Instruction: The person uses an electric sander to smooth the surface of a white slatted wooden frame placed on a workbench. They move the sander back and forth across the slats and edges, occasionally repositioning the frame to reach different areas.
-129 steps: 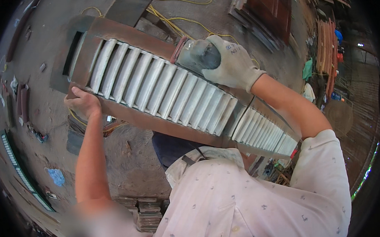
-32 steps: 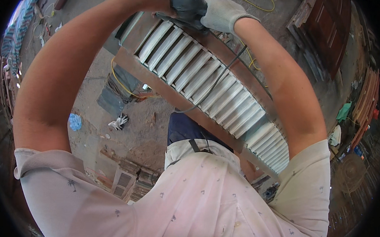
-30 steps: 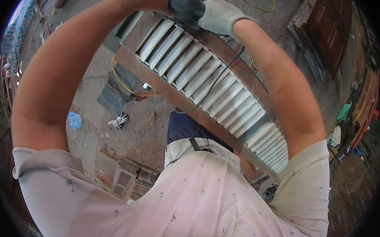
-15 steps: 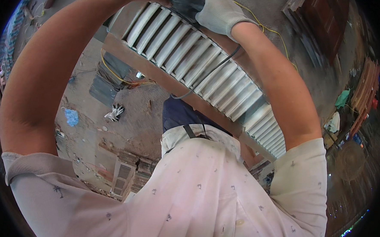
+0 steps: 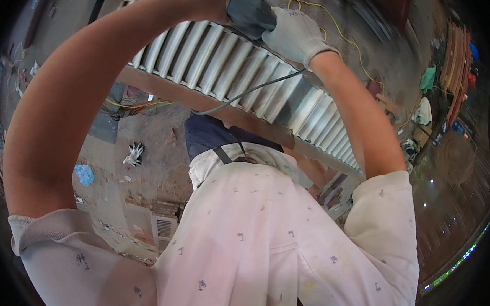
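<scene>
My right hand (image 5: 295, 35), in a pale work glove, is closed on the rear of a dark grey corded power tool (image 5: 251, 14). At the tool's other end is my bare left hand (image 5: 209, 2), apparently gripping it; its fingers are mostly hidden. Beneath the tool lies a louvered wooden shutter (image 5: 260, 119), with whitish slats and a brown frame, running diagonally across in front of me. The tool is over or against its far edge; contact is hard to make out. A black power cord (image 5: 253, 90) loops across the slats below my right wrist.
A yellow cord (image 5: 343, 34) trails along the ground at the far right, near dark wooden panels (image 5: 389, 1). On the left floor lie a work glove (image 5: 133, 154) and a crumpled blue bag (image 5: 84, 175). Wooden strips (image 5: 455, 70) are stacked at right; another louvered piece (image 5: 163, 226) stands lower left.
Both hands and the tool have come a little along the shutter towards its middle rail. The whole view has shifted, with the shutter now lower and further left in the picture.
</scene>
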